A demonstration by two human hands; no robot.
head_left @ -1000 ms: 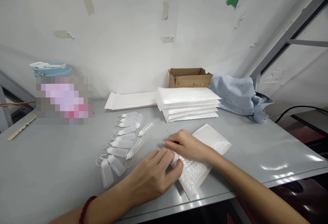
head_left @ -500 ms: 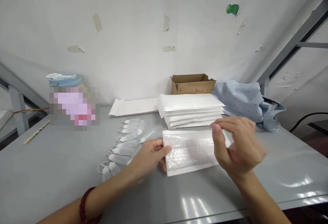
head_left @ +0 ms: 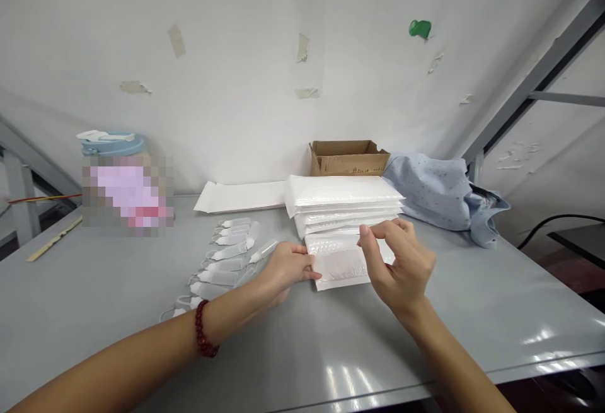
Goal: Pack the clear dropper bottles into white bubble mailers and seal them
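Note:
A white bubble mailer lies on the grey table just in front of a stack of similar mailers. My left hand grips its left edge, thumb on top and fingers at the side. Over the mailer's right part is my right hand, fingers curled and the thumb close to the index fingertip; whatever is pinched there, if anything, cannot be made out. Several small translucent squeeze bottles with white caps lie to the left of my left hand.
Behind the bottles lies one more flat white mailer. A cardboard box stands behind the stack, with a light blue cloth to its right. At the far left are a blue-lidded container and a thin strip.
The mailer has shifted away from me, up against the stack, and its visible face looks shorter. My right hand has moved left over it and its fingers have drawn closer together.

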